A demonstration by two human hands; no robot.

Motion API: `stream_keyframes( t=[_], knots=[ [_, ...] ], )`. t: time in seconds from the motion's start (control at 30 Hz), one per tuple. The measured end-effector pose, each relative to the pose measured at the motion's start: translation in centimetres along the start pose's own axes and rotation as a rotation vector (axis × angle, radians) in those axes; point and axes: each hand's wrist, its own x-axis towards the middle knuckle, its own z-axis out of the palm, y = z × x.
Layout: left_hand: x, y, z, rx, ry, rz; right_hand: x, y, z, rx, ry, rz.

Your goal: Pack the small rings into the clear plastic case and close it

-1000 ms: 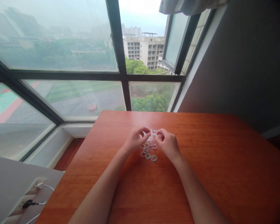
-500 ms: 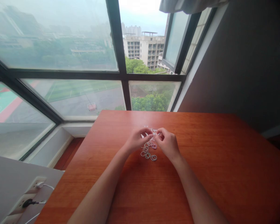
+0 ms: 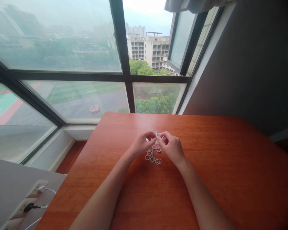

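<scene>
Left hand [image 3: 140,145] and right hand [image 3: 171,147] pinch a small clear bag [image 3: 156,136] between them; loose rings [image 3: 153,156] lie just nearer.

Soft hazy daylight from the window [image 3: 86,64]; edges perhaps slightly bowed.

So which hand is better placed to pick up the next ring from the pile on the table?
Probably the right hand: the loose rings lie just below its fingers. The left hand sits slightly farther off, and both pinch a small clear piece.
</scene>
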Motion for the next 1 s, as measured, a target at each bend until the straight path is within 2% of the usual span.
stream_keyframes(
  t=[0.1, 0.37, 0.8, 1.0],
  knots=[
    [0.1, -0.7, -0.1, 0.042, 0.039, -0.004, 0.0, 0.0, -0.1, -0.013, -0.002, 0.006],
    [0.4, -3.7, -1.6, 0.243, 0.302, -0.038, 0.2, 0.5, -0.1, -0.103, -0.01, 0.056],
    [0.4, -5.7, -1.5, 0.361, 0.307, -0.08, 0.4, 0.9, -0.3, -0.159, -0.085, 0.065],
    [0.3, -5.4, -1.7, 0.362, 0.299, -0.07, 0.3, 1.3, -0.4, -0.2, -0.246, 0.07]
  ],
)
